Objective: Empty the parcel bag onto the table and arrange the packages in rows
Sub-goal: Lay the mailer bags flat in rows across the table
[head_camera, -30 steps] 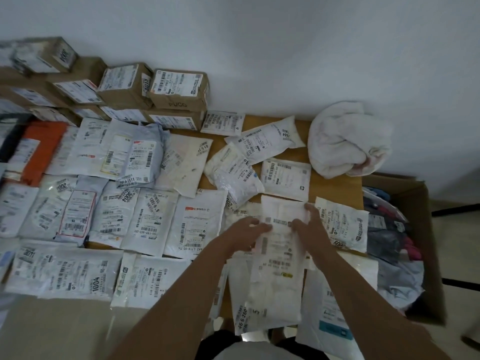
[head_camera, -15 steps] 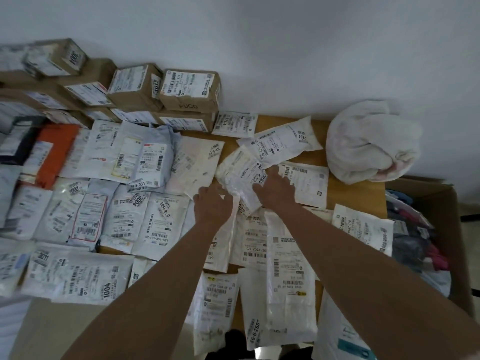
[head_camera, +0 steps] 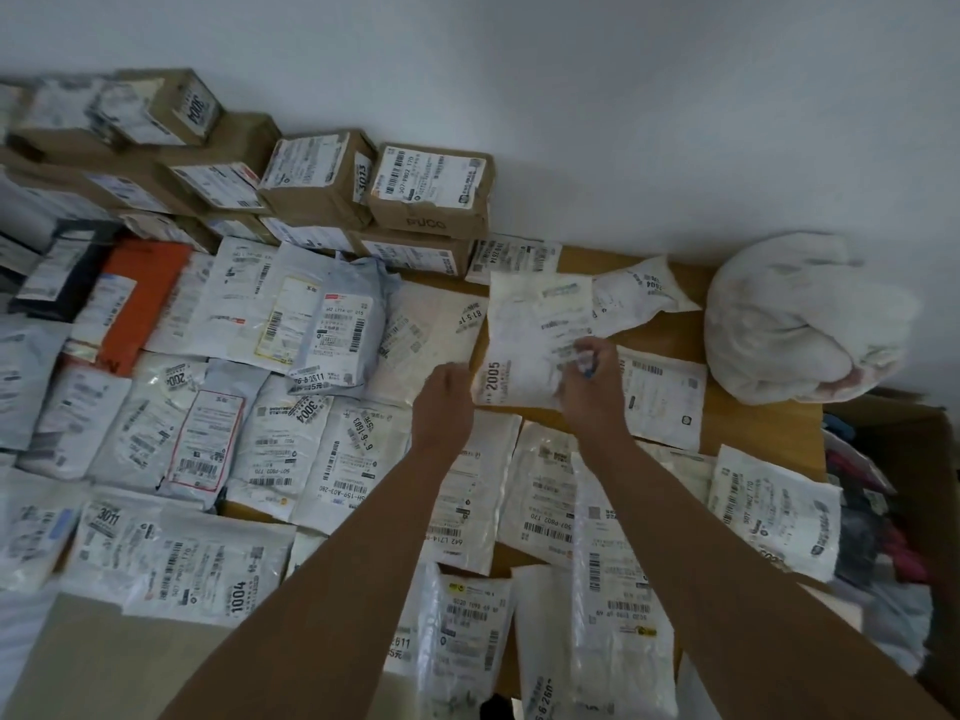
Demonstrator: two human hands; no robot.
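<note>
Both arms stretched forward over wooden table (head_camera: 748, 413), nearly covered in labelled packages. Landmark — white package marked 2005 (head_camera: 530, 335), lying flat on the table toward the far edge.

Right hand (head_camera: 589, 384) on the near right corner of the 2005 package, fingers curled down onto it, seemingly pinching the edge; a small blue-and-white bit visible at the fingertips, too blurred to identify. Left hand (head_camera: 447, 400) just left of the 2005 package at its near left corner, fingers curled under, out of sight — cannot tell whether anything is held.

Left of the 2005 package: rows of white and grey mailer packages (head_camera: 291, 444) laid flat, partly overlapping, plus an orange package (head_camera: 143, 298) further left. Behind and left of it: stacked cardboard boxes (head_camera: 428, 192) against the wall. Right of it: crumpled white parcel bag (head_camera: 800, 319) sitting on the far right corner of the table. Nearer than the 2005 package: more white mailers under both forearms. Further right, off the table edge: open cardboard box (head_camera: 904, 491) with mixed coloured items inside.
</note>
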